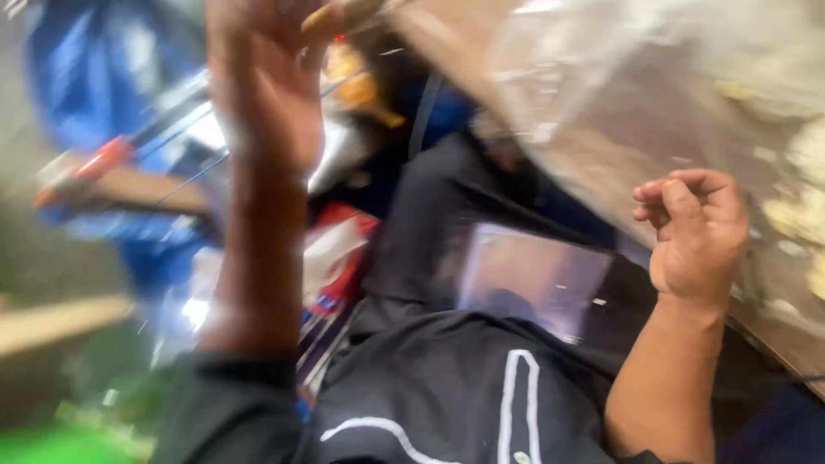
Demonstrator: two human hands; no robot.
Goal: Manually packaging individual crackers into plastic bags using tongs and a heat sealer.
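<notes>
Curled loosely into a near fist, the right hand (698,234) holds nothing I can make out, its knuckles against a clear plastic sheet (601,112) lying over a board (795,344). Left hand (266,77) is raised and blurred; whether it grips anything, I cannot tell. Below the right hand rests a phone (528,277) on a dark lap.

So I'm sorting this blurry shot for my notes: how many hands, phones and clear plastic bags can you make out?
Hands: 2, the left hand raised, the right hand curled.
Phone: 1, the phone on the lap.
Clear plastic bag: 1, the plastic bag on the right.
Total: 4
</notes>
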